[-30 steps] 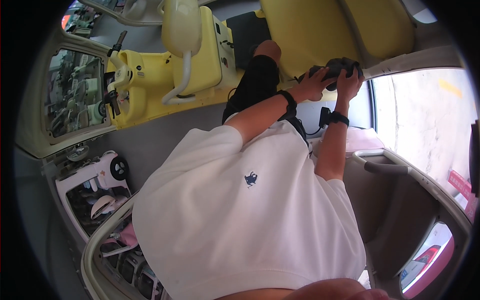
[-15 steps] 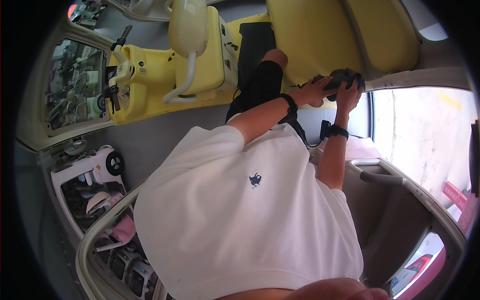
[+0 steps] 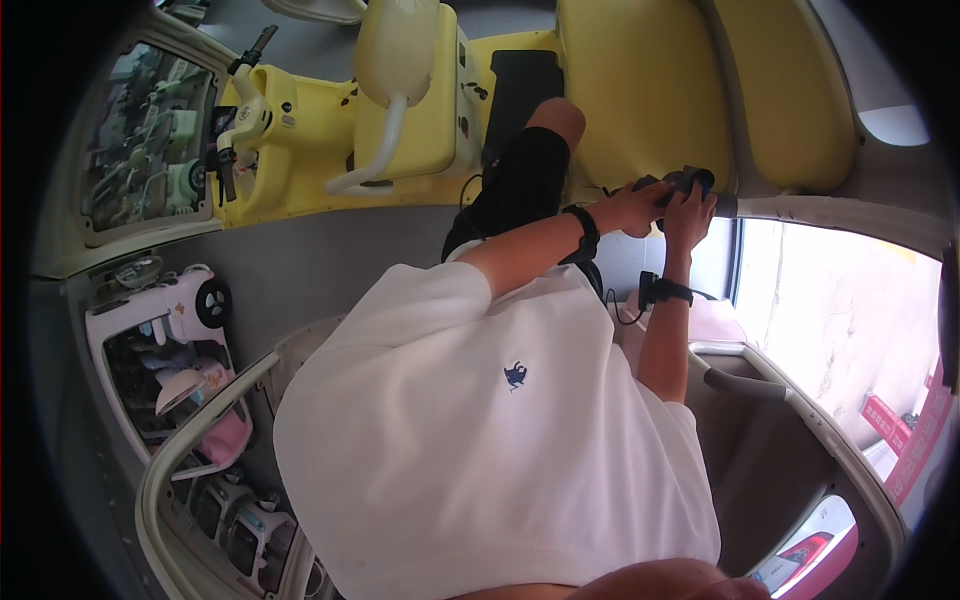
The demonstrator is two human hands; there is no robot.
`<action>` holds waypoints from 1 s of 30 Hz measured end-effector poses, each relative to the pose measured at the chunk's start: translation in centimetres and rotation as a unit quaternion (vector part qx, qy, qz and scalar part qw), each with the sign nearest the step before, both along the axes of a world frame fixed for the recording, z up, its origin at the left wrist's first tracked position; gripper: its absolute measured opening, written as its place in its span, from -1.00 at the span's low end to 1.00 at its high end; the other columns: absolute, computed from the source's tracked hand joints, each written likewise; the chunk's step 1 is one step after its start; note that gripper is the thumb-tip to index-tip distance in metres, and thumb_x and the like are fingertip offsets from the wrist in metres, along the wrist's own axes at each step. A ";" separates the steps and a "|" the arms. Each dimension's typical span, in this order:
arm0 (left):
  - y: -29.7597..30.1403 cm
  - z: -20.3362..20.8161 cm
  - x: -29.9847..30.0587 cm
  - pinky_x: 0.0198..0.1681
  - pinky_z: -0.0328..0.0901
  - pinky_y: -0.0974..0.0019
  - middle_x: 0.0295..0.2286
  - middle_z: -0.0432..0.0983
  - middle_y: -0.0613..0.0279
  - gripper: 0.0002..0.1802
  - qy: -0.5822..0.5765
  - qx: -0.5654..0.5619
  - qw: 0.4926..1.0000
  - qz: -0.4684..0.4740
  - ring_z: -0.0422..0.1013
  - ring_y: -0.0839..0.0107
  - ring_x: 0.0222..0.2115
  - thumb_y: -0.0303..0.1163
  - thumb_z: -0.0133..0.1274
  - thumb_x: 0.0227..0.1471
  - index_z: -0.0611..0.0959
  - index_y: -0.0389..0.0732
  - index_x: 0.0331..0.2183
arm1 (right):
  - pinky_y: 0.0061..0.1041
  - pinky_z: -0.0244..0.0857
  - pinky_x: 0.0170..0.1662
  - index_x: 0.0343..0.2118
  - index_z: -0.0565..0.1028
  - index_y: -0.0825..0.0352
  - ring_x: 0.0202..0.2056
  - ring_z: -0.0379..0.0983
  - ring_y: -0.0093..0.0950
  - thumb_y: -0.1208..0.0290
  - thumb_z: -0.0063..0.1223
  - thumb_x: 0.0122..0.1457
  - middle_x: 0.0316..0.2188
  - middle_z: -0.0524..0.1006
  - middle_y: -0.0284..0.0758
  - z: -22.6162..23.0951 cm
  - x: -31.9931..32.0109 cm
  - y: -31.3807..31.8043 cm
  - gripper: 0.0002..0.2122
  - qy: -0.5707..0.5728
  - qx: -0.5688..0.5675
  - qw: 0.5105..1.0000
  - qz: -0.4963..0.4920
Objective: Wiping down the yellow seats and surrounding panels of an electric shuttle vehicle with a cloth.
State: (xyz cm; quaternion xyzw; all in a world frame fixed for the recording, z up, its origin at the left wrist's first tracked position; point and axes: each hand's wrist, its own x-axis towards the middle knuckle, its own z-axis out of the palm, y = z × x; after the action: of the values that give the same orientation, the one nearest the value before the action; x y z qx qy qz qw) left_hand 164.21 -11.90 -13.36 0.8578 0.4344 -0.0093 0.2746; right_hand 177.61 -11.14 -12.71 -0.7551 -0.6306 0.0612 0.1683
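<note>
My left hand (image 3: 630, 212) and right hand (image 3: 687, 222) are close together, clasping a dark object (image 3: 696, 180) from both sides, probably to steady it, by the yellow seat (image 3: 650, 95).

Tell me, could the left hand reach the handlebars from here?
Probably not as things stand: the left hand is occupied with the dark object, and the yellow front seat seems to stand between it and the handlebars, at the far left.
</note>
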 end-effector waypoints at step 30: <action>1.5 -0.7 -0.8 0.27 -0.02 -0.12 0.35 -0.20 0.12 -0.23 -0.002 -0.010 0.998 -0.065 -0.18 0.20 0.36 -0.47 -0.01 -0.07 0.40 0.34 0.19 | -0.11 0.11 0.09 -0.01 0.52 0.12 0.12 0.30 -0.23 0.31 -0.07 0.22 0.02 0.43 -0.20 -1.7 1.3 1.3 -0.70 -0.098 0.046 0.993 0.051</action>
State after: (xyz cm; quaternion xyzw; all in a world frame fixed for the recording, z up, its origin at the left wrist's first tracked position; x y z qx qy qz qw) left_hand 163.45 -10.38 -14.06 0.8814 0.3774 -0.0295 0.2826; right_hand 178.94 -9.83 -14.38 -0.7158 -0.6838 -0.0336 0.1373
